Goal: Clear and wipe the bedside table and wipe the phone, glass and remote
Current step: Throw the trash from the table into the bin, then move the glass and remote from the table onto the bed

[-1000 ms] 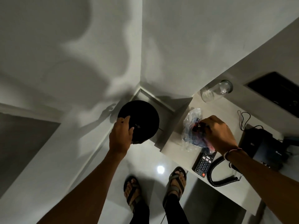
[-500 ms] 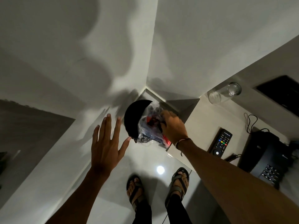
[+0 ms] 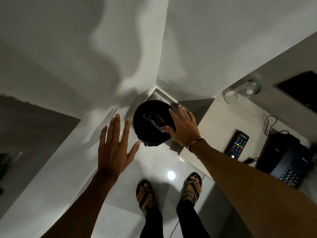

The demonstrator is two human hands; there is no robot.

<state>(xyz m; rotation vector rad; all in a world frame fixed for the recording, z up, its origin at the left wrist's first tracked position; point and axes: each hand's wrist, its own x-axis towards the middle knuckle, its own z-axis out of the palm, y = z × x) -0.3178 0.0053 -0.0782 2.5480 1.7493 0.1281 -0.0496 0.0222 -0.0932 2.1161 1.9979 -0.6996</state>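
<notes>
Standing over the black bin (image 3: 151, 124), we spread both hands empty, left hand (image 3: 114, 143) at eight o'clock, right hand (image 3: 184, 127) at three; plastic wrapper (image 3: 155, 121) lies inside, cleared off the bedside table (image 3: 216, 121).

No text can be read with certainty. A short line of pale lettering is seen at the far end of the remote (image 3: 238, 144), which lies on the bedside table (image 3: 216, 117) at the right, but it is too small and blurred to be made out. A small pale mark, perhaps a logo, is seen on the black phone (image 3: 288, 157) at the far right, and it cannot be read either. The markings on the phone's keys and on the remote's coloured buttons are likewise too small to be told.
</notes>
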